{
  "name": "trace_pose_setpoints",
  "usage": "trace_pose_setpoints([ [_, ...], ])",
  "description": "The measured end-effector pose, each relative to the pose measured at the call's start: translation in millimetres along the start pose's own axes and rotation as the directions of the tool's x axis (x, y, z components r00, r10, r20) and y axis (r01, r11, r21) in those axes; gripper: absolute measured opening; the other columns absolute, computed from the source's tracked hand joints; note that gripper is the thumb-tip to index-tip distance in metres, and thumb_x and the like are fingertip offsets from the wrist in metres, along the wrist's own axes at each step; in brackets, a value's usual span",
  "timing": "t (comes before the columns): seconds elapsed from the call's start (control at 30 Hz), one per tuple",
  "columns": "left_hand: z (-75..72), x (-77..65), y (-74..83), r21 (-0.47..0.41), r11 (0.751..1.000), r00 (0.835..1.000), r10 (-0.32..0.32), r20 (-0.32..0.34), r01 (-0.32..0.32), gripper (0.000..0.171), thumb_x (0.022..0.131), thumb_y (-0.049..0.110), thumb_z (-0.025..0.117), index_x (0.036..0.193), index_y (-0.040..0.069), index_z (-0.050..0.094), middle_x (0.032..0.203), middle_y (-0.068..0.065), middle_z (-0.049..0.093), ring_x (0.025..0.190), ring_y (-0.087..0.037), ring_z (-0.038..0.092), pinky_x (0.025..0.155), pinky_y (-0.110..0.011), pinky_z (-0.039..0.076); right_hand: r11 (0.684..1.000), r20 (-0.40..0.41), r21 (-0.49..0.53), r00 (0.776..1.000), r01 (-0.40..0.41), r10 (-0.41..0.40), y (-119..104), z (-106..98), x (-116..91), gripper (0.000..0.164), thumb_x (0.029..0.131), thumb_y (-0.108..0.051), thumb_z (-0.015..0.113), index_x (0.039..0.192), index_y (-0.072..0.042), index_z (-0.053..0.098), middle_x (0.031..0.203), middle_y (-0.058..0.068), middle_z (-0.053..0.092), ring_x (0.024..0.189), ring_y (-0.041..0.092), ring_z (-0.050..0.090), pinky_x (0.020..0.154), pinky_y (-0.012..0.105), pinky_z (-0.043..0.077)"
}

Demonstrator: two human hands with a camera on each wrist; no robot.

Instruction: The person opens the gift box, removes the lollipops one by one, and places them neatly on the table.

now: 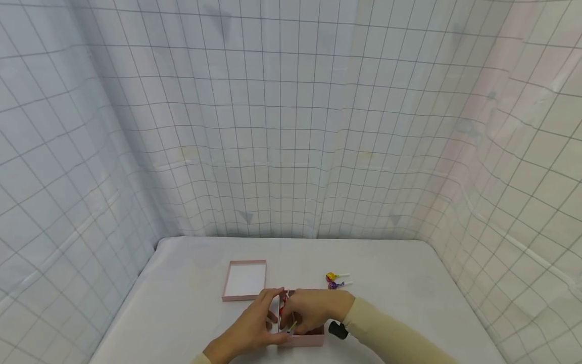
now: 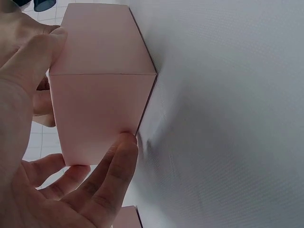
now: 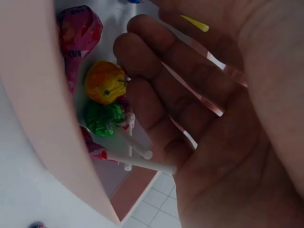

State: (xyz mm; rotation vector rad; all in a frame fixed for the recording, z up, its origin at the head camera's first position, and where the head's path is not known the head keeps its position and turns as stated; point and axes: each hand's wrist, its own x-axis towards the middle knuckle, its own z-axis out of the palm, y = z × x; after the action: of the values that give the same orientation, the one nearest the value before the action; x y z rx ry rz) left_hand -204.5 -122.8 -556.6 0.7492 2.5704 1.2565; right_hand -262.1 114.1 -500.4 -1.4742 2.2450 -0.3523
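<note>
A pink open-topped box (image 1: 301,341) stands near the table's front edge. My left hand (image 1: 249,326) grips it from the left, thumb on the near side and fingers toward the far side; in the left wrist view, fingertips touch the box's pink wall (image 2: 102,118). Inside the box is my right hand (image 1: 311,306), fingers bent downward. Beside those fingers the right wrist view shows a yellow lollipop (image 3: 105,83), a green lollipop (image 3: 102,118) and a pink lollipop (image 3: 80,31). A yellow stick (image 3: 195,23) shows beyond the right fingers; whether they pinch it is hidden.
The pink box lid (image 1: 245,298) lies inside-up at the back left, showing white. Behind the box, to the right, a yellow lollipop and a purple lollipop (image 1: 334,285) lie on the white table (image 1: 386,273). Checked white curtains (image 1: 291,151) enclose the back and sides.
</note>
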Motion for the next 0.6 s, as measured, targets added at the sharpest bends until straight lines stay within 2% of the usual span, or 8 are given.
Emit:
trace_pose_setpoints([
  [0.3,0.6,-0.6,-0.9,-0.018,1.0,1.0,0.004,0.005,-0.003,0.11,0.091,0.044,0.103,0.175,0.004,0.042,0.172,-0.017,0.05,0.106,-0.004,0.071,0.091,-0.026,0.064,1.0,0.059,-0.02,0.998,0.021,-0.019,3.5,2.0,11.6,0.023,0.102,-0.009,0.09,0.124,-0.015,0.091,0.113,-0.013,0.089,0.093,-0.02,0.065,0.09,0.001,0.054],
  [0.6,0.8,-0.1,-0.6,-0.018,1.0,1.0,0.0,0.003,0.0,0.11,0.091,0.043,0.103,0.175,0.003,0.043,0.172,-0.017,0.05,0.105,-0.004,0.071,0.09,-0.026,0.064,0.999,0.044,-0.032,0.999,0.003,-0.001,3.7,5.4,16.1,0.013,0.104,-0.009,0.089,0.115,-0.015,0.094,0.1,-0.013,0.088,0.079,-0.016,0.056,0.08,0.002,0.052],
])
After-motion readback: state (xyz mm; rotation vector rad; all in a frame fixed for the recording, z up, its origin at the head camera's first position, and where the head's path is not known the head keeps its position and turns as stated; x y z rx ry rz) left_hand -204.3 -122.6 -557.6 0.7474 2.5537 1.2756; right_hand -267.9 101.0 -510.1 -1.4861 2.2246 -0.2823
